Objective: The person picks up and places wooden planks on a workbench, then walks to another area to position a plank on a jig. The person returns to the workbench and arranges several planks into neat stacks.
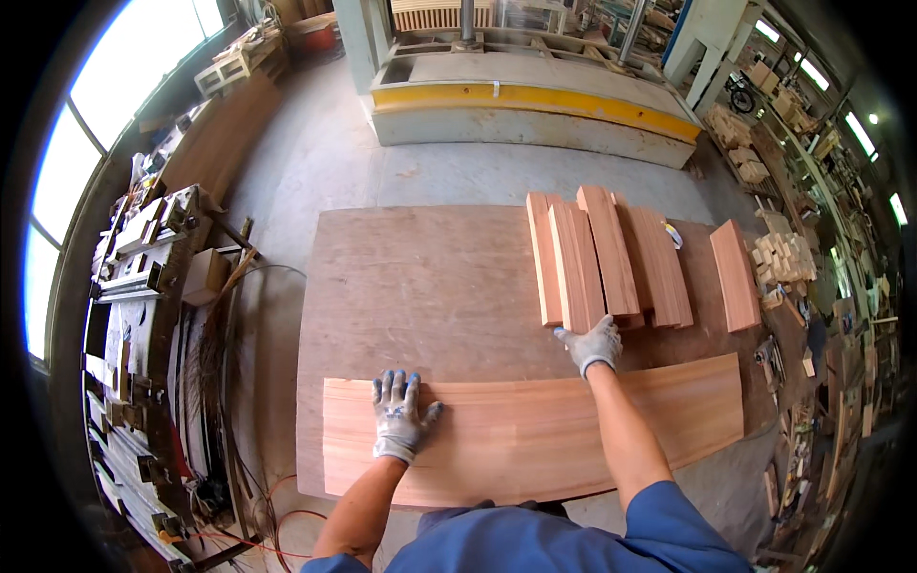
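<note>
My left hand [401, 415], in a grey work glove with bluish fingertips, rests flat with fingers spread on a wide, reddish-brown wooden board [516, 439]. This board lies lengthwise along the near edge of a brown worktable [411, 277]. Farther off and to the right, my gloved right hand [596, 346] grips the near end of a wooden plank [578, 272], thumb on its left and fingers on its right. That plank belongs to a group of several thick planks [659, 267] set side by side, pointing away from me. The undersides of my right fingers are hidden.
One separate wooden block [735, 277] stands at the table's right edge. Beyond the table is a large press with a yellow beam [535, 98]. A metal rack with clamps [143, 258] runs along the left; wood offcuts [783, 256] are piled at right. An orange hose [279, 535] lies on the floor.
</note>
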